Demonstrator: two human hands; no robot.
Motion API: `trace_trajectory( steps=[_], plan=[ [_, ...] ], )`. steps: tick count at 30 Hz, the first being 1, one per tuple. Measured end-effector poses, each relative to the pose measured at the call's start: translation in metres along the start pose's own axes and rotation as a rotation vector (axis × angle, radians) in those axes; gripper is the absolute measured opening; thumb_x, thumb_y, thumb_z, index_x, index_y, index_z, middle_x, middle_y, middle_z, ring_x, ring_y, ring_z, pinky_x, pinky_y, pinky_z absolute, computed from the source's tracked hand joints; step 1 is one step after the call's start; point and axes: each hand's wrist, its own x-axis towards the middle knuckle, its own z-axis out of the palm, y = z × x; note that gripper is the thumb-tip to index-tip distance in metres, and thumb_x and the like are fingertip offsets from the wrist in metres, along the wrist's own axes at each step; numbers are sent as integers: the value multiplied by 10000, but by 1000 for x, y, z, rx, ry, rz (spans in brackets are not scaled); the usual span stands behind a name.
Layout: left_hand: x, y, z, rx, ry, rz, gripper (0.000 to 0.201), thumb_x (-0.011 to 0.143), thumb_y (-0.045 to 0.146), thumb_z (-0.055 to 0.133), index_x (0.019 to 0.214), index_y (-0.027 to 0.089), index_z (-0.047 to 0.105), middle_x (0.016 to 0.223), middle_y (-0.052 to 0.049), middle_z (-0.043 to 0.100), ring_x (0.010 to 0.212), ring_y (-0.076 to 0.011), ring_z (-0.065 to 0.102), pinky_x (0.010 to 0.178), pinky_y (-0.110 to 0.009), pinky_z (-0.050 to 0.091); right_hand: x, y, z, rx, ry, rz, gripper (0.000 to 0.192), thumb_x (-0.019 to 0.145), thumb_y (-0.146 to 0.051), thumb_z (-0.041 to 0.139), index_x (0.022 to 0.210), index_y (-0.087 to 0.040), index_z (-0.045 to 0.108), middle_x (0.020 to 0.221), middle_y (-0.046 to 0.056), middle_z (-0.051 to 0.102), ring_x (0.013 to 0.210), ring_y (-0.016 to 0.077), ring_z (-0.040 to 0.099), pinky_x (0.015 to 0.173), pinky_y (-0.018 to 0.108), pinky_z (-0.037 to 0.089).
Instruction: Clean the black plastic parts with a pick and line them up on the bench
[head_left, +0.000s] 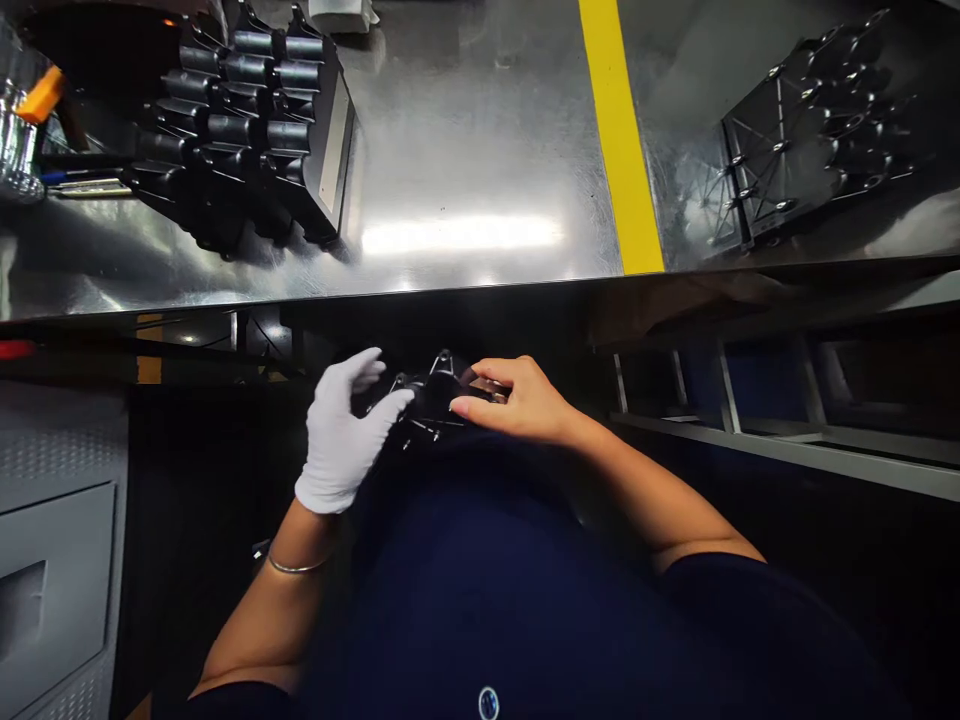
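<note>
I had both hands down below the near edge of the steel table (465,150), close to my body. My left hand (341,435), in a white glove, was half open, fingers curled loosely, fingertips resting on the left side of a small black plastic part (429,400). My right hand (517,400), bare, was closed more, with thumb and fingers pinched on the right side of that same part. So the part sat between the two hands, held in the air over my dark blue shirt (480,590), just under the table edge. It was dark there and I could not tell the part's exact shape beyond some ribs and small pegs. A thin bracelet (296,566) sat on my left wrist.

On the table, far left, was a stack of black moulded parts (247,120) with rows of tube-like sockets. Further left lay a pen (82,180) and something orange (41,95) near a clear container, too blurred to name. A yellow stripe (619,130) ran from far to near across the table right of centre. Far right, well apart from the stack, lay another black ribbed part (802,120), tilted. A grey cabinet (56,560) stood near left, a grey metal frame (787,440) right under the table.
</note>
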Motion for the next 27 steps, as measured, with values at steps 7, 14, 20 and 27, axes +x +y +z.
trace_trajectory(
  steps=[7,14,20,27],
  plan=[
    [-14,-6,22,-986,-31,-563,244,822,265,683,1052,194,646,1114,-56,703,1051,-165,658,909,-256,524,-1,12,33,272,172,88,464,717,-601,675,790,-145,629,598,-43,483,535,75,399,491,215,340],
    [-9,21,30,-1214,217,-953,261,960,116,427,891,123,679,777,-21,749,696,-106,715,733,-219,598,-9,26,47,272,263,-8,457,966,-519,360,984,-174,660,761,0,518,640,92,509,553,219,452],
    [-18,22,33,-1264,209,-1012,200,943,125,478,925,102,675,809,-42,753,718,-126,725,726,-234,613,-14,33,45,141,296,-127,405,984,-450,367,1048,-192,672,752,16,575,658,121,542,668,293,505],
    [-21,21,37,-1220,144,-991,191,940,157,493,929,110,678,826,-47,754,747,-146,730,747,-260,619,-17,31,51,216,363,-126,228,905,-419,547,917,-196,591,720,-17,570,586,96,485,548,243,414]
  ],
)
